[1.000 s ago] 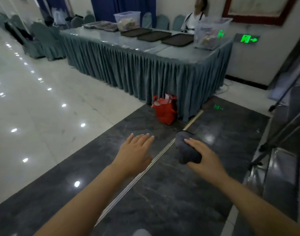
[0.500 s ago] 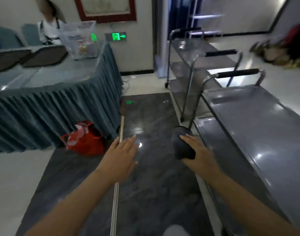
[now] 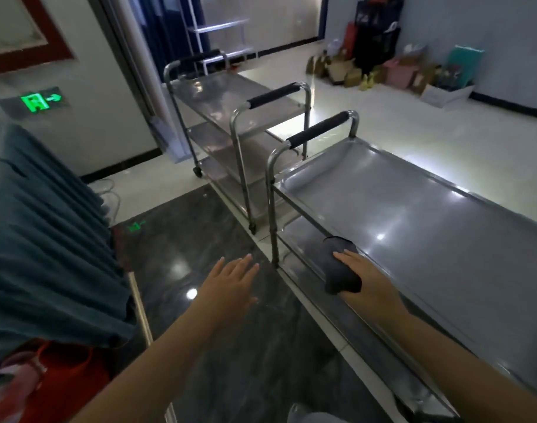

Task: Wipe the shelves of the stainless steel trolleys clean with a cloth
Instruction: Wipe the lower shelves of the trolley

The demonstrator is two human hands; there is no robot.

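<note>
Holding the dark cloth (image 3: 340, 270) bunched in my right hand (image 3: 368, 279), fingers (image 3: 348, 257) curled over it, I have it at the near long edge of the closest trolley's top shelf (image 3: 429, 239), seemingly just above the rim. My left hand (image 3: 230, 283) hangs over the dark floor with fingers spread, holding nothing. If I push hard with nothing bracing the frame, the trolley could roll on its castors, and the wadded cloth may skip the raised rim and corners.
</note>
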